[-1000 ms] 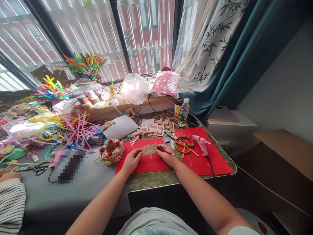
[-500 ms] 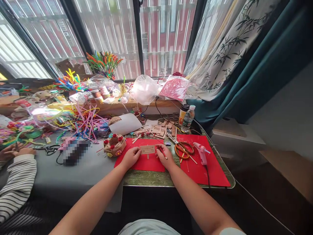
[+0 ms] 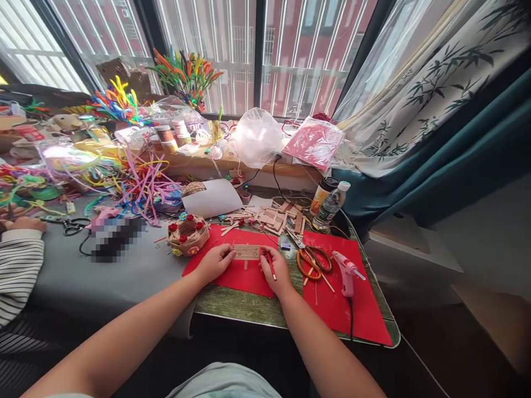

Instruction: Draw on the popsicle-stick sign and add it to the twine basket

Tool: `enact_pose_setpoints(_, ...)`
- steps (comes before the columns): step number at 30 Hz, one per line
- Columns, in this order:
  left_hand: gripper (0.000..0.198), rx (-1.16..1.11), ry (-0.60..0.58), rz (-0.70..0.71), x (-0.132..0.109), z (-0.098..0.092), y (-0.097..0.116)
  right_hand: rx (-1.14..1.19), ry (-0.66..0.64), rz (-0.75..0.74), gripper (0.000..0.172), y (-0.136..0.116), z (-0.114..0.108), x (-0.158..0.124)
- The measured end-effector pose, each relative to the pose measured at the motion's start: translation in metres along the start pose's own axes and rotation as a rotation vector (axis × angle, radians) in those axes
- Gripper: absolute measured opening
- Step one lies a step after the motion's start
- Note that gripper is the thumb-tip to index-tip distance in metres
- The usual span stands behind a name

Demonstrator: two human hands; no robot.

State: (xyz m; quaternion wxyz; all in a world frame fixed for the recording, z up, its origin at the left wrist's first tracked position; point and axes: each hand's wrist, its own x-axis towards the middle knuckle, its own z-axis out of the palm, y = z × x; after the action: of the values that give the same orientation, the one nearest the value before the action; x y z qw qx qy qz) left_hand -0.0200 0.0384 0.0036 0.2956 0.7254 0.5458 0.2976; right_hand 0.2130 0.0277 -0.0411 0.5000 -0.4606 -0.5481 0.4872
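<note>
Between my two hands is a small wooden sign with pencil-like marks drawn on it and a short stick below. My left hand pinches its left end. My right hand grips a red pencil and touches the sign's right end with its fingers. Beneath lies a red sheet. To the left stands a twine-wrapped basket trimmed with small flowers. Orange-handled scissors rest to the right, beside a pink glue gun on another red sheet.
Wooden stick pieces are piled behind the sign. A water bottle and a cup stand at the back right. Bundled pipe cleaners cover the left back. At far left, another person's striped sleeve reaches over the grey cloth.
The camera view has turned and tilted down slightly. My right hand's pencil now stands more upright in view, while both hands stay at the sign.
</note>
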Motion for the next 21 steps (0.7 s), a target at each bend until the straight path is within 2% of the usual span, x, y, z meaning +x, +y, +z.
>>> enact_pose_setpoints(6,0.034,-0.036,-0.005,-0.011,0.000,-0.002,0.001,-0.035,-0.004,0.031,0.038,0.001,-0.001,0.000)
enact_pose_setpoints(14,0.030,-0.108,-0.001,-0.001,0.002,-0.001,-0.013,-0.096,0.050,0.090,0.035,-0.003,0.007,-0.001)
enact_pose_setpoints(17,0.044,-0.121,0.003,0.013,0.003,-0.002,-0.017,-0.079,0.058,0.123,0.034,-0.004,0.010,-0.002)
enact_pose_setpoints(21,0.037,-0.097,0.037,0.081,0.003,-0.007,-0.021,0.030,0.107,0.137,0.032,-0.005,0.008,0.000)
